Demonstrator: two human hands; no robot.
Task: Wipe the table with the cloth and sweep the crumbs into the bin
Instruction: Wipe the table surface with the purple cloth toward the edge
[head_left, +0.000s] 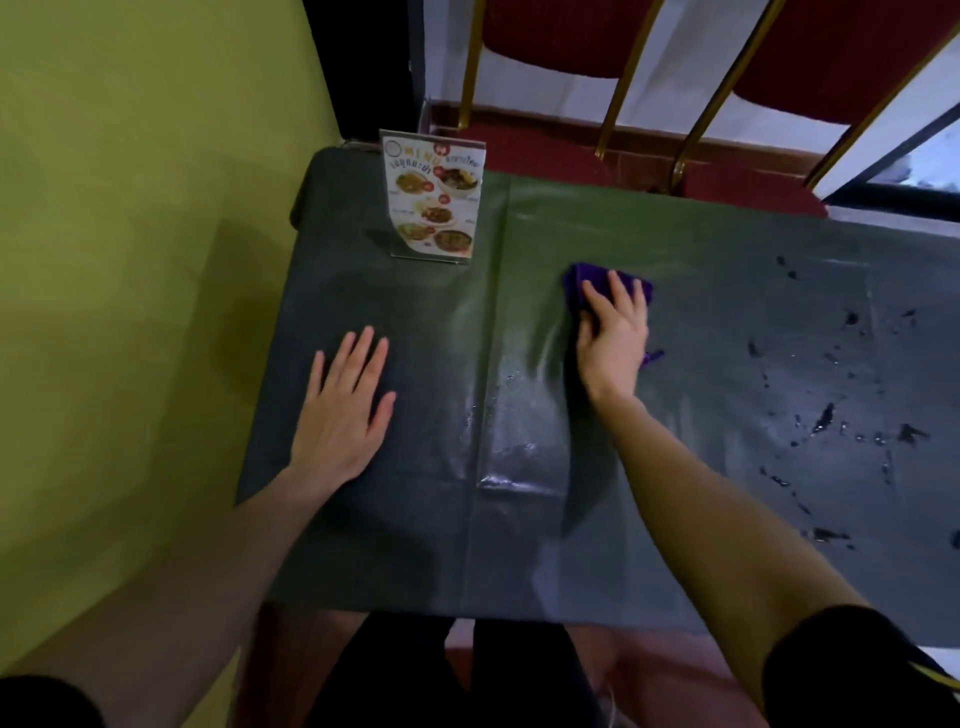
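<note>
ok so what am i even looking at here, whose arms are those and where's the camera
There is no machine here. The arms belong to a person, and the one picture comes from a wide-angle camera worn on their head, looking forward and down, so the edges bend a little.

The left hand lies flat and open on the table, which has a dark green cover. The right hand presses a purple cloth onto the table, fingers spread over it. A standing menu card is at the far side, near the yellow-green wall. Dark crumbs and wet specks dot the right part of the table. Red chairs stand beyond it. No bin is in view.
</note>
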